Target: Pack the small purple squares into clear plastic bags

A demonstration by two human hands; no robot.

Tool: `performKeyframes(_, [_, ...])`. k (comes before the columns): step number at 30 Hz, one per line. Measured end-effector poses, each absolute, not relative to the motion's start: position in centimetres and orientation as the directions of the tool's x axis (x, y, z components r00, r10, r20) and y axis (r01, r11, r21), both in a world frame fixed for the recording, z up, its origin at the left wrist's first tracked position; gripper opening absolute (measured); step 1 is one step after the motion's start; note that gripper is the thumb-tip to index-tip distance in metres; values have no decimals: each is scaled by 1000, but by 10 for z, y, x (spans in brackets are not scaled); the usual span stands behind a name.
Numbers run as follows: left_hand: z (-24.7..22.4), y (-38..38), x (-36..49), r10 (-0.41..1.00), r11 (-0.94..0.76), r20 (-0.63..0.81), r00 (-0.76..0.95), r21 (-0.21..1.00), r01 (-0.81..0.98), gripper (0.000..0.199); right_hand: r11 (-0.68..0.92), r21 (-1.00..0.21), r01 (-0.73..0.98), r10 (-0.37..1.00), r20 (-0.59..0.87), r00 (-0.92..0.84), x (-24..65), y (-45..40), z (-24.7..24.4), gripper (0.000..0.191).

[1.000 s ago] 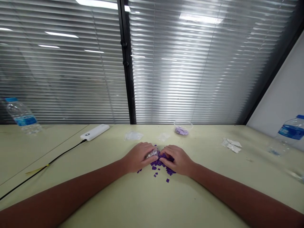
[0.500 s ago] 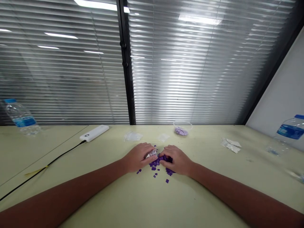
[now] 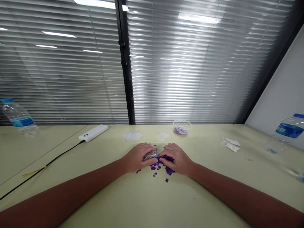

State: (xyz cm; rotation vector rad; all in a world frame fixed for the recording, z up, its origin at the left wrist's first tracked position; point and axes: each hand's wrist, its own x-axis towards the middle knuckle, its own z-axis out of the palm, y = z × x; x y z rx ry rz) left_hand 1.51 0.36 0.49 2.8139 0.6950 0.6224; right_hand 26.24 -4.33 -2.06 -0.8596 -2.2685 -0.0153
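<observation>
1. With the clock centred between the hands, the purple pieces (image 3: 170, 170) under the thumbs looked thinner and more spread than a second earlier, and the clear bag (image 3: 151, 155) less crumpled; I judged the work partway, since many pieces lay outside it.
2. The left hand (image 3: 136, 158), at nine o'clock, gripped the bag. The right hand (image 3: 178, 160), at three, curled over the pieces; whether it pinched any, I could not tell.
3. A clear tub (image 3: 189, 127) of pale bits (image 3: 180, 130) stood at one o'clock, a flat plastic packet (image 3: 163, 136) lay at twelve, and a white power bank (image 3: 93, 133) at ten.
4. Nothing large blocked the hands, but strays lay scattered around six o'clock, and fingers partly hid the bag.
</observation>
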Motion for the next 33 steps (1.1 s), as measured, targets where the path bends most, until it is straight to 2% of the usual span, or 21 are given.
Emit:
performKeyframes(7, [15,-8,16,382,-908,313,869,302,291,37,838,-54,544,448,639,-626,262,-47,-21,20])
performKeyframes(12, [18,-12,17,367,-911,321,873,313,268,39,853,-22,522,418,628,-656,261,-48,-23,20])
performKeyframes(18, [12,-6,15,396,-901,325,859,319,295,35,861,-138,490,448,661,-602,260,-47,-21,24])
performKeyframes(23, [6,0,15,531,-847,401,746,251,468,36,739,-244,629,616,622,-483,259,-47,-18,9])
performKeyframes(26, [2,5,15,596,-801,425,682,248,545,37,648,-280,708,708,564,-425,259,-45,-21,14])
performKeyframes(29, [0,7,15,603,-794,417,680,234,561,37,641,-290,711,732,511,-451,260,-43,-23,23])
performKeyframes(33, [-2,8,15,591,-806,385,709,234,544,36,685,-282,672,703,498,-507,261,-43,-22,14])
